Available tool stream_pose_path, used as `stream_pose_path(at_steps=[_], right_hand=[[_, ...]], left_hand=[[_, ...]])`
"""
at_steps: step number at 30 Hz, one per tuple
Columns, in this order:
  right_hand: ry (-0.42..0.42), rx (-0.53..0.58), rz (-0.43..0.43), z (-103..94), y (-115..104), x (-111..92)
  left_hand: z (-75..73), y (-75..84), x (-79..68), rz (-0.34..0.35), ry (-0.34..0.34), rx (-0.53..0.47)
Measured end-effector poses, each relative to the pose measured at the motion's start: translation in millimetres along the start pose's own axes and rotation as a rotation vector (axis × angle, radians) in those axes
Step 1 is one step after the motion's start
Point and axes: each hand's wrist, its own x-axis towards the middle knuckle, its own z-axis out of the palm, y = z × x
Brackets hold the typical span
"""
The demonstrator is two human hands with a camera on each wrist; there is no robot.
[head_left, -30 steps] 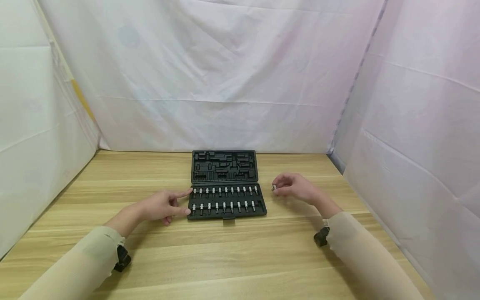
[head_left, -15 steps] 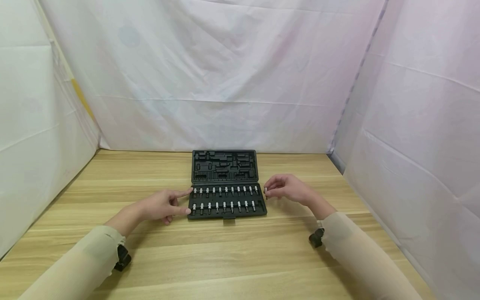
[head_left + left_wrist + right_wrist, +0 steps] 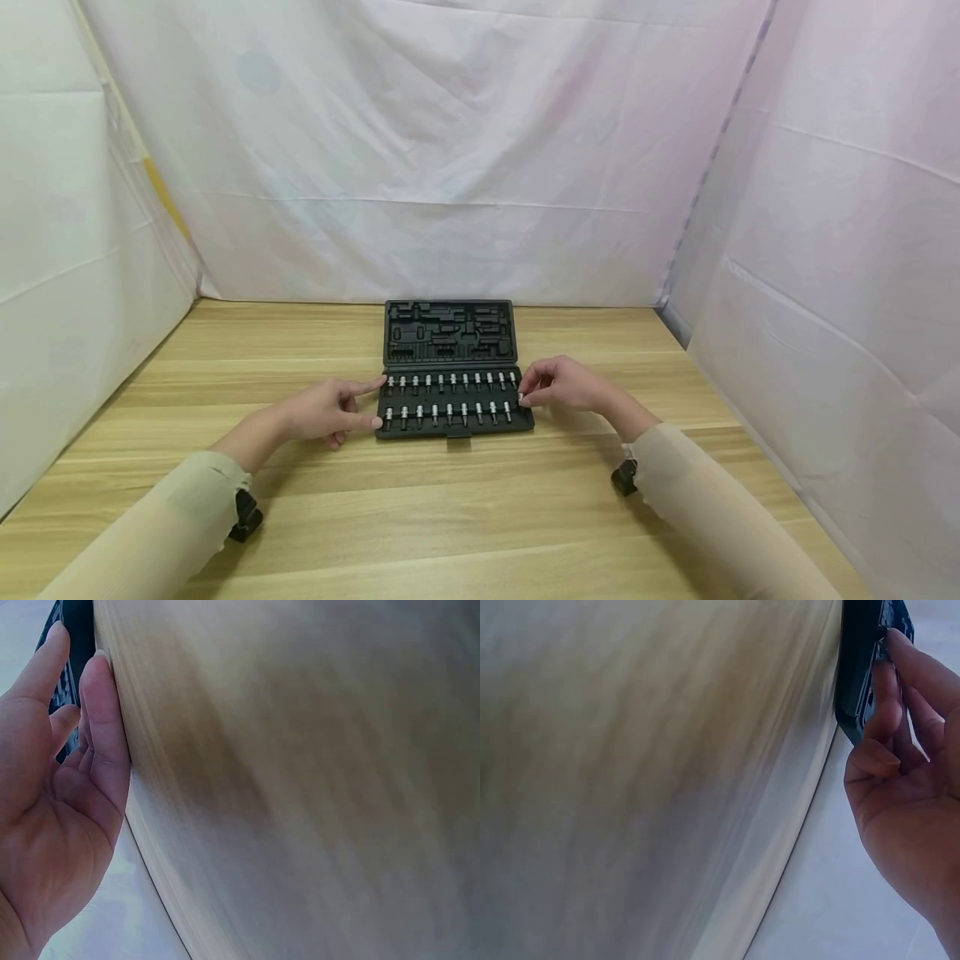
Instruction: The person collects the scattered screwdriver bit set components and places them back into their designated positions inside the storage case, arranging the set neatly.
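Note:
An open black tool case (image 3: 450, 433) lies on the wooden table, its base holding two rows of silver bit sockets (image 3: 449, 410). At the case's left edge is my left hand (image 3: 318, 412), index finger and thumb stretched out to touch the side, the other fingers bent in. My right hand (image 3: 570, 385) pinches a small silver bit socket (image 3: 521, 399) between thumb and fingers over the right end of the base, beside the end of the lower row. In the right wrist view the fingertips sit right at the case (image 3: 851, 675); the socket is mostly hidden there.
The raised lid (image 3: 450, 333) has moulded recesses and stands at the back of the base. White cloth (image 3: 450, 150) hangs behind and on both sides of the table (image 3: 435, 517). A latch tab (image 3: 458, 443) sticks out at the case's front.
My right hand has moved left from the table beside the case to the base's right end, bringing the bit socket along. The left hand stays at the left edge.

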Motion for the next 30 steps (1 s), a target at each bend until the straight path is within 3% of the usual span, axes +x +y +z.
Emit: stream_pose_path(at_steps=[12, 22, 30], right_hand=[[-0.066, -0.004, 0.02, -1.2, 4.7, 0.4], [-0.073, -0.022, 0.011, -1.6, 7.4, 2.2], [-0.107, -0.04, 0.057, -0.6, 7.3, 6.8]], left_hand=[[0.0, -1.0, 1.2, 0.003, -0.001, -0.005], [-0.2, 0.0, 1.0, 0.003, 0.001, 0.003], [0.1, 1.1, -0.1, -0.001, -0.003, 0.003]])
